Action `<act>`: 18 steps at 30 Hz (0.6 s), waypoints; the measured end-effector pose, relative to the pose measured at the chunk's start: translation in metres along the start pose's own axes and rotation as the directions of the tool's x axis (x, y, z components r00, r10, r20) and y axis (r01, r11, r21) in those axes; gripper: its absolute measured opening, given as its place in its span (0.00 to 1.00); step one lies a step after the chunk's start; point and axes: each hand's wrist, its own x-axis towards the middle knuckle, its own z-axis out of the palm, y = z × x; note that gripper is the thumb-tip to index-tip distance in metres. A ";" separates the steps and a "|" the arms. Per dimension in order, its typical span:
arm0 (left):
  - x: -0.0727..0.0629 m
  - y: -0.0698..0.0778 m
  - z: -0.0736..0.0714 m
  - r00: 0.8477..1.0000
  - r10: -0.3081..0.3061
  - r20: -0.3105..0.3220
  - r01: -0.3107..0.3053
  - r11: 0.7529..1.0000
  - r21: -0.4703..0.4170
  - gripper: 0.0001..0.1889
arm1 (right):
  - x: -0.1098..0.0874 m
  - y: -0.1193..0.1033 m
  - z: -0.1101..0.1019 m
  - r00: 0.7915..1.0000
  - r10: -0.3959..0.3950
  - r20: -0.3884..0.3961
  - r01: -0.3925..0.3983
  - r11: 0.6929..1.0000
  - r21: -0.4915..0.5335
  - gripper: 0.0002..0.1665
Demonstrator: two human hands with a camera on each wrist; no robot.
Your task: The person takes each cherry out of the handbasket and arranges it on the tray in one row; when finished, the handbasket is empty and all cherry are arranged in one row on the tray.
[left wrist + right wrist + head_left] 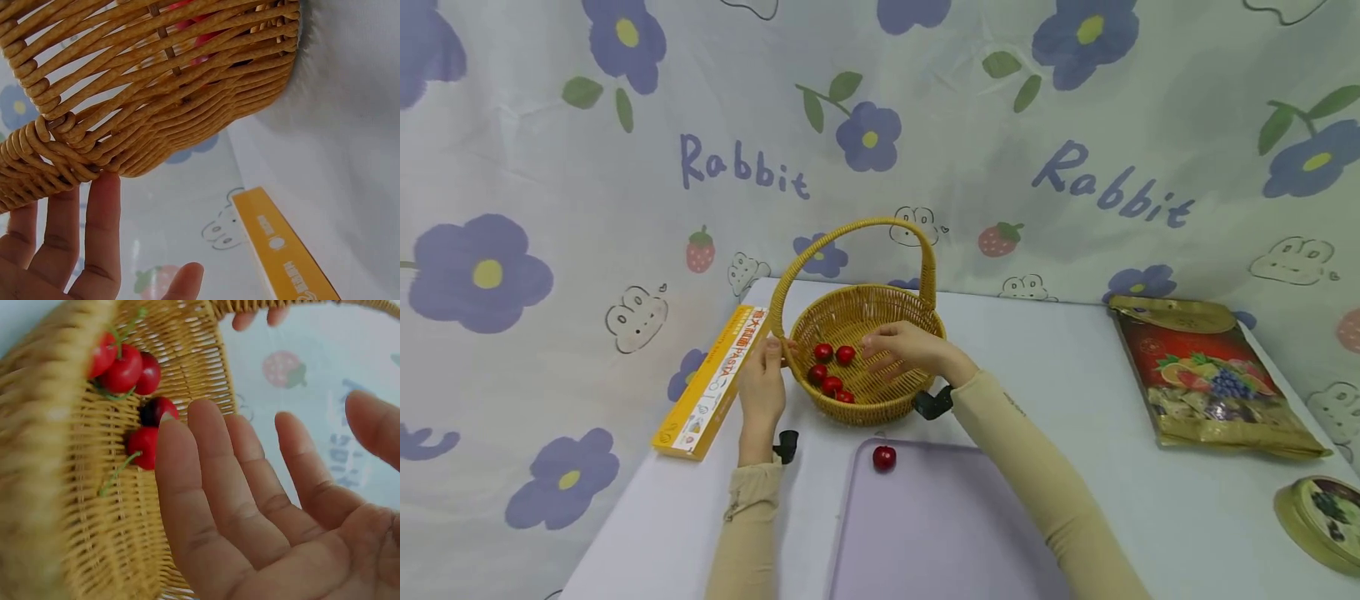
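Observation:
A woven basket (880, 412) with a tall arched handle stands on the table, several red cherries (831, 385) lying in its left half. My left hand (763, 379) is at the left foot of the handle. In the left wrist view its fingers (103, 231) reach up straight against the wicker, the thumb (185, 281) held apart. Over the inside of the basket hovers my right hand (910, 348), holding nothing. The right wrist view has its fingers (206, 456) spread and slightly bent, beside the cherries (122, 369). Another cherry (884, 457) lies on the purple tray (940, 525).
Left of the basket lies a long yellow pasta box (711, 383). A fruit-printed bag (1213, 379) lies on the right of the table, with a round tin (1322, 521) nearer the front right edge. A patterned curtain (865, 67) hangs behind.

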 end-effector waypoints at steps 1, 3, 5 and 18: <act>0.000 0.000 0.000 1.000 0.003 -0.001 -0.003 1.000 -0.003 0.32 | 0.005 -0.001 0.000 1.000 0.022 0.001 -0.022 1.000 0.021 0.27; -0.001 0.001 0.000 1.000 0.007 -0.003 -0.007 1.000 -0.006 0.32 | 0.014 -0.003 0.000 0.998 0.055 0.009 -0.056 0.997 0.054 0.29; -0.001 0.001 0.000 1.000 0.010 -0.003 -0.010 1.000 -0.006 0.32 | 0.023 -0.003 0.001 0.996 0.092 0.021 -0.093 0.993 0.077 0.30; 0.000 0.002 -0.001 1.000 0.016 -0.001 -0.016 1.000 -0.003 0.33 | 0.067 0.003 0.018 0.950 0.290 0.115 -0.307 0.936 0.170 0.32</act>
